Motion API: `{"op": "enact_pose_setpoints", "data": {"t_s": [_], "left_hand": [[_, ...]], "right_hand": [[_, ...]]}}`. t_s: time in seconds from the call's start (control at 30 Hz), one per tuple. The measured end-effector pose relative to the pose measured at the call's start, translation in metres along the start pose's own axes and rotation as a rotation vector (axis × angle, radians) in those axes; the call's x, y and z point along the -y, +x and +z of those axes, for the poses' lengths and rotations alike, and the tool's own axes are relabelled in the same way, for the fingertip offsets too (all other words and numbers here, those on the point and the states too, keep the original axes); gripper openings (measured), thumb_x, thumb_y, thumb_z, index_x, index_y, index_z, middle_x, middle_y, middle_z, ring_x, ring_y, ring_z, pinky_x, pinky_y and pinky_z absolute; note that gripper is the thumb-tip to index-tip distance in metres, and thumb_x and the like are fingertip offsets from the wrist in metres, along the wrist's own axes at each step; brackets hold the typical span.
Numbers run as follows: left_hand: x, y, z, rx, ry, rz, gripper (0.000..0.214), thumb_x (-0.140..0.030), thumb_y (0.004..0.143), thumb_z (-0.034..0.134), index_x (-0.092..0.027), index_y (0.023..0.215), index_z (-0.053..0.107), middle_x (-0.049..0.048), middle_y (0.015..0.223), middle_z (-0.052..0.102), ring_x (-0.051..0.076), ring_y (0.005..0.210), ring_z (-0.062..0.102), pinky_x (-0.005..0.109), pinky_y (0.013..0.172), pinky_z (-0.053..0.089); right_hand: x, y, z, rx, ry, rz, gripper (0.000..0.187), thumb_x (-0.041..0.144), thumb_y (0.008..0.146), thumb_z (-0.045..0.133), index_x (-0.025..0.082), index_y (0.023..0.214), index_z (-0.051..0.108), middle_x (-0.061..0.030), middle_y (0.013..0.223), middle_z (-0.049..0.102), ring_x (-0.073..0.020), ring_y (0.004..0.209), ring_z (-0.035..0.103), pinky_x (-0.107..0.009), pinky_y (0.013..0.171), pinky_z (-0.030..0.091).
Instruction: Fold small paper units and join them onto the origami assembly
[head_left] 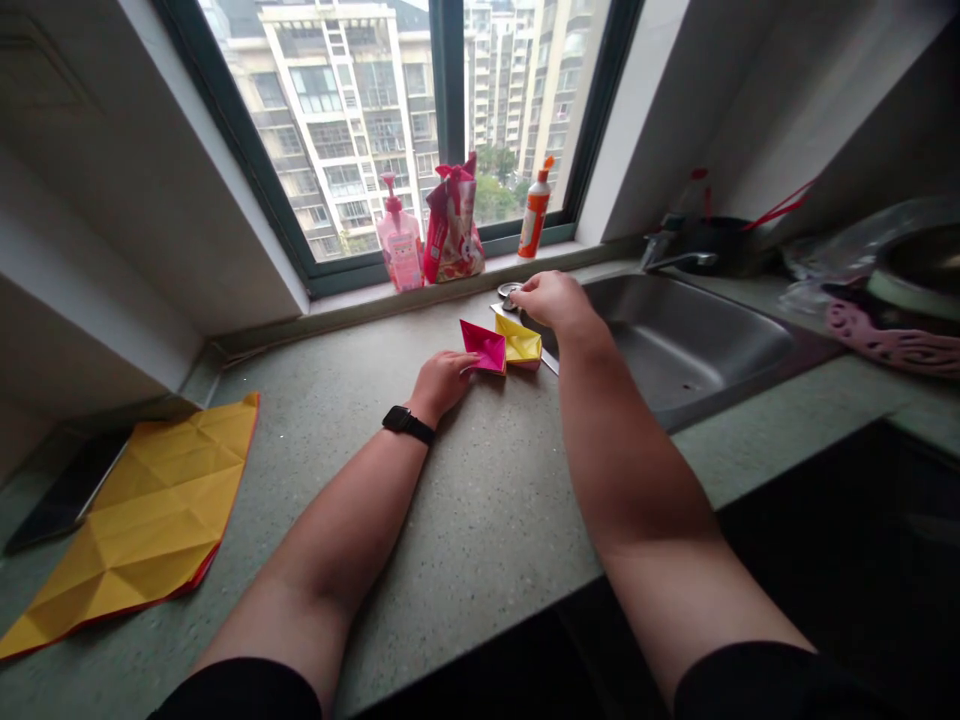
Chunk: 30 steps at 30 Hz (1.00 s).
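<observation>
Two folded paper shapes lie on the speckled counter (450, 500) by the sink: a pink one (485, 346) and a yellow one (519, 343), side by side and touching. My left hand (442, 380), with a black watch on its wrist, rests on the counter with curled fingers touching the pink shape's left edge. My right hand (551, 298) reaches past the yellow shape, fingers curled down over a small dark round object (509, 293) at the sink's rim; what it grips is hidden.
A large creased yellow paper sheet (142, 515) lies at the left, beside a dark phone (67, 495). A steel sink (690, 345) with a tap (671, 255) is on the right. On the windowsill stand a pink pump bottle (400, 245), a red bag (452, 225) and an orange-capped bottle (535, 210).
</observation>
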<state>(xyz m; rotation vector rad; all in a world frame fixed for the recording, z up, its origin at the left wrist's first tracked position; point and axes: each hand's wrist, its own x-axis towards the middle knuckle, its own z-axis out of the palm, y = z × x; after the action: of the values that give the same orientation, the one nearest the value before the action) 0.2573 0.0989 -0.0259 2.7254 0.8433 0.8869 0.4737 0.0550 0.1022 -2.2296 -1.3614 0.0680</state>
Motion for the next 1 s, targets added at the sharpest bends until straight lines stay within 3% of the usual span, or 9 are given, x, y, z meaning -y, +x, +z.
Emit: {"op": "enact_pose_setpoints", "data": {"t_s": [0.17,0.33,0.4,0.5,0.6,0.67,0.77,0.9,1.0], "left_hand": [[-0.011,-0.011,-0.035,-0.113,-0.005,-0.078,0.024,-0.01,0.101,0.066,-0.021,0.117,0.082,0.0092,0.123,0.083,0.023,0.112,0.078,0.041,0.104,0.062],[-0.012,-0.04,-0.12,-0.172,0.012,-0.163,0.025,-0.024,0.103,0.067,-0.019,0.125,0.079,0.0102,0.119,0.083,0.024,0.107,0.079,0.041,0.103,0.062],[-0.007,-0.069,-0.164,-0.169,0.052,-0.198,0.028,-0.03,0.104,0.065,-0.02,0.127,0.078,0.0092,0.123,0.083,0.024,0.111,0.078,0.041,0.107,0.06],[0.005,-0.134,-0.226,-0.111,0.162,-0.325,0.036,-0.039,0.103,0.06,-0.023,0.13,0.078,0.0076,0.128,0.081,0.026,0.117,0.077,0.044,0.111,0.058],[0.02,-0.212,-0.265,-0.04,0.276,-0.515,0.047,-0.05,0.1,0.055,-0.025,0.134,0.076,0.007,0.136,0.078,0.031,0.126,0.073,0.049,0.115,0.056],[0.031,-0.26,-0.277,-0.007,0.336,-0.601,0.053,-0.055,0.096,0.052,-0.024,0.134,0.075,0.0077,0.143,0.075,0.034,0.133,0.07,0.051,0.119,0.053],[0.046,-0.311,-0.276,0.08,0.386,-0.679,0.058,-0.058,0.09,0.052,-0.024,0.132,0.075,0.0078,0.148,0.072,0.035,0.141,0.064,0.053,0.125,0.047],[0.057,-0.335,-0.262,0.221,0.396,-0.769,0.075,-0.063,0.086,0.05,-0.016,0.141,0.072,0.0145,0.157,0.064,0.038,0.15,0.056,0.056,0.128,0.043],[0.058,-0.336,-0.255,0.222,0.372,-0.81,0.079,-0.065,0.088,0.047,-0.016,0.146,0.069,0.015,0.159,0.062,0.037,0.15,0.057,0.053,0.127,0.045]], "right_hand": [[0.028,-0.029,-0.005,-0.129,0.152,-0.175,0.032,0.031,0.099,0.067,0.017,0.125,0.079,-0.0135,0.124,0.079,-0.0263,0.111,0.074,-0.038,0.102,0.056],[0.076,-0.067,0.019,-0.061,0.307,-0.436,0.03,0.023,0.1,0.064,0.016,0.128,0.075,-0.0101,0.117,0.08,-0.0224,0.106,0.074,-0.035,0.104,0.054],[0.098,-0.087,0.042,0.003,0.347,-0.518,0.03,0.021,0.1,0.063,0.017,0.128,0.075,-0.0107,0.121,0.08,-0.0217,0.104,0.073,-0.034,0.101,0.054],[0.124,-0.124,0.083,0.15,0.366,-0.59,0.03,0.022,0.102,0.063,0.019,0.129,0.075,-0.0101,0.118,0.08,-0.0217,0.102,0.073,-0.035,0.099,0.054],[0.133,-0.16,0.119,0.232,0.379,-0.64,0.028,0.018,0.1,0.065,0.024,0.124,0.077,-0.0065,0.115,0.08,-0.0198,0.096,0.074,-0.033,0.095,0.056],[0.13,-0.174,0.135,0.273,0.387,-0.669,0.028,0.012,0.096,0.066,0.024,0.117,0.08,-0.0065,0.112,0.08,-0.0198,0.094,0.074,-0.033,0.093,0.056],[0.123,-0.18,0.146,0.307,0.412,-0.71,0.026,0.011,0.096,0.066,0.023,0.113,0.082,-0.0069,0.11,0.08,-0.0186,0.093,0.074,-0.031,0.092,0.055],[0.117,-0.175,0.149,0.338,0.434,-0.746,0.026,0.011,0.096,0.067,0.024,0.113,0.083,-0.0052,0.107,0.08,-0.0167,0.092,0.073,-0.029,0.091,0.055],[0.114,-0.171,0.152,0.357,0.447,-0.758,0.025,0.012,0.096,0.068,0.024,0.112,0.083,-0.0046,0.104,0.08,-0.016,0.09,0.073,-0.028,0.089,0.055]]}}
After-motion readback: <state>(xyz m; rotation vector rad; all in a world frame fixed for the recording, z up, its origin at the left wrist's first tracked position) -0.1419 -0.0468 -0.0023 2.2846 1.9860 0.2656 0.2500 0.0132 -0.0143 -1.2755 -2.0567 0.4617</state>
